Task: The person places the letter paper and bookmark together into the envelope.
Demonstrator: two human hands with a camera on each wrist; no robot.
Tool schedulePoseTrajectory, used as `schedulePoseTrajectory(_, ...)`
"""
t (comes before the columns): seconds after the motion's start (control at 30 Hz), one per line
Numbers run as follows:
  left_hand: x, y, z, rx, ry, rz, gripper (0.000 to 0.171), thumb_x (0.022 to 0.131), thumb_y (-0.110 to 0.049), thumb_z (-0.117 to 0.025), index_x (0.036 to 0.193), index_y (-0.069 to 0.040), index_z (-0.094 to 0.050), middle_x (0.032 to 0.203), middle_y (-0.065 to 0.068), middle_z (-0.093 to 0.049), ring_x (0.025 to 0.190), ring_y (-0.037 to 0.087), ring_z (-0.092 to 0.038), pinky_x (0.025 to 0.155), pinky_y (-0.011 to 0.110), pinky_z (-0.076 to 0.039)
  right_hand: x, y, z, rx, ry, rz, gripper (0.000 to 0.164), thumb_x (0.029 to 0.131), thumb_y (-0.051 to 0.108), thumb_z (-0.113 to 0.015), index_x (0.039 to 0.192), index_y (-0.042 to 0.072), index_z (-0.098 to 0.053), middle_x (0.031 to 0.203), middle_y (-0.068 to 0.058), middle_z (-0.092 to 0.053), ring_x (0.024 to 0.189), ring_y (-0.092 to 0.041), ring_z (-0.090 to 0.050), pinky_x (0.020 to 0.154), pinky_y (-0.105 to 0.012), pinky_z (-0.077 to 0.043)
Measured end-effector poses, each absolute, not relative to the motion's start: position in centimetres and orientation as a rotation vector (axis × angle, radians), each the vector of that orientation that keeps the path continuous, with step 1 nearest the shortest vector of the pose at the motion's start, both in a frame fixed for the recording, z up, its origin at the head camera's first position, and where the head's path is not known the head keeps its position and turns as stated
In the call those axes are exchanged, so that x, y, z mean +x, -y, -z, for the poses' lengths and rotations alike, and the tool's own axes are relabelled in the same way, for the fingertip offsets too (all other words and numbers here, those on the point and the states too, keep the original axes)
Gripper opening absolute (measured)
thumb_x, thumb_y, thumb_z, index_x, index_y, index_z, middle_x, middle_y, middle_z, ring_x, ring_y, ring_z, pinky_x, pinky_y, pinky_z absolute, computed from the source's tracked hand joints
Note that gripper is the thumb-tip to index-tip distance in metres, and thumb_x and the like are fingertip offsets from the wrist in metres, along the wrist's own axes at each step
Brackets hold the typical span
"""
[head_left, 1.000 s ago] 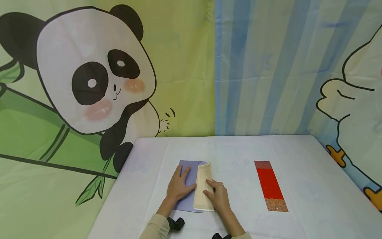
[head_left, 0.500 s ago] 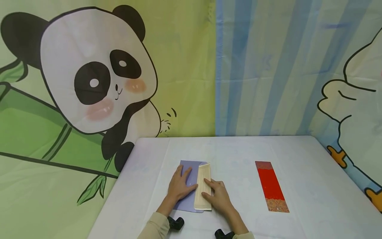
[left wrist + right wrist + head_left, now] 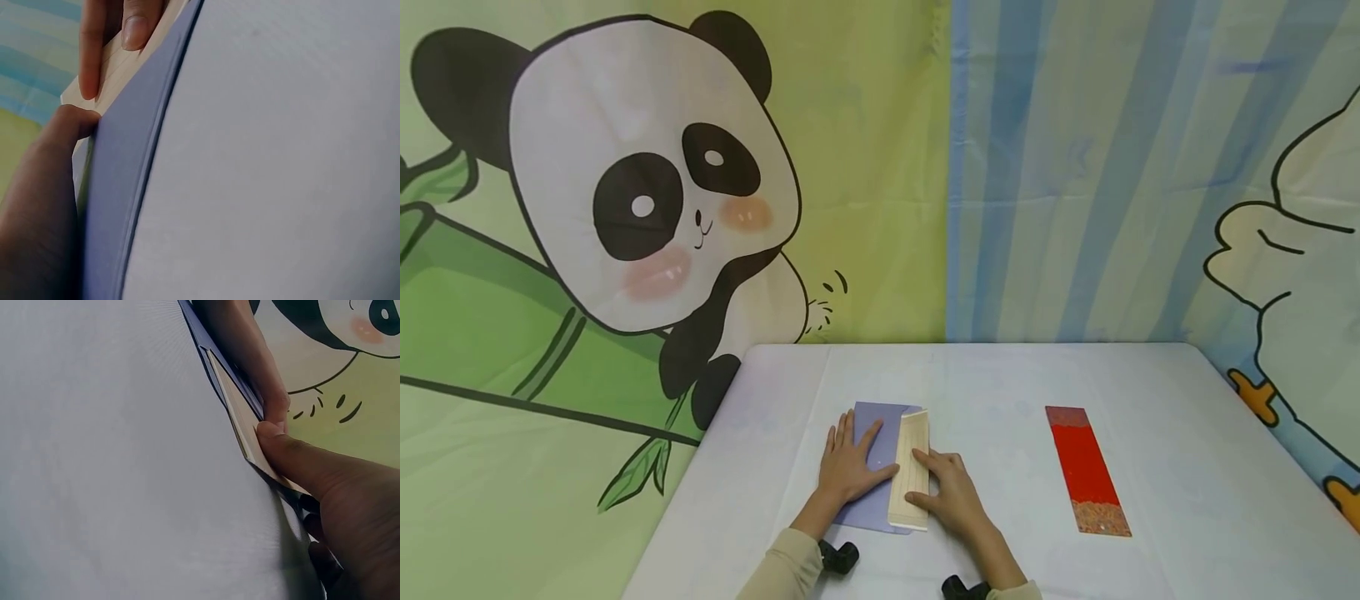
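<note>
Pinching cream panel (image 3: 910,468), right hand (image 3: 952,493) risked creasing it if tugging unevenly; left hand (image 3: 849,472) (fingers wide) rested on purple cover (image 3: 885,442), nearer surface's (image 3: 992,392) left edge.

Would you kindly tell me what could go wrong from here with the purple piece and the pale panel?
The right hand grips the pale panel at its right side, so the panel might tilt.
The left hand rests on the purple piece; if it eased off, that piece could slide.

Flat purple sheet (image 3: 868,510), a narrow cream panel (image 3: 912,435) with lengthwise lines over its right side
</note>
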State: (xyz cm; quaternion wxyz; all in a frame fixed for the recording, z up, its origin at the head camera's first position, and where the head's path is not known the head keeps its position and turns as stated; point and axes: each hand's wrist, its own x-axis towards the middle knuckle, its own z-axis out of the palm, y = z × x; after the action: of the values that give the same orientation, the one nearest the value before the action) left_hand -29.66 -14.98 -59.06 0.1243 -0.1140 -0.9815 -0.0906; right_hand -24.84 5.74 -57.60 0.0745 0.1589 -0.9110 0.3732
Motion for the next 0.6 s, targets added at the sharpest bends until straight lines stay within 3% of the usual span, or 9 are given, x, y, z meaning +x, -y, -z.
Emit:
schedulePoseTrajectory(0.3, -29.9, 14.8, 59.2, -0.313, 2.887, 0.261, 0.091, 0.065, -0.084, -0.033, 0.14, -0.033, -0.028, 0.147, 0.02, -0.013, 0.136, 0.035, -0.011, 0.108, 0.048, -0.011, -25.1, -5.7, 57.4, 0.518, 2.717, -1.084, 0.075, 0.066, 0.05, -0.071, 0.129, 0.016, -0.05, 0.127, -0.011, -0.051, 0.105, -0.021, -0.045, 0.085, -0.042, -0.04)
schedulePoseTrajectory(0.6, -29.7, 14.8, 59.0, -0.306, 2.877, 0.283, 0.088, 0.067, -0.081, -0.036, 0.14, -0.032, -0.031, 0.147, 0.02, -0.016, 0.136, 0.034, -0.012, 0.108, 0.048, -0.012, -25.5, -7.0, 57.5, 0.578, 2.699, -1.327, 0.078, 0.065, 0.044, -0.074, 0.132, 0.017, -0.045, 0.126, -0.005, -0.051, 0.112, -0.021, -0.045, 0.094, -0.044, -0.037)
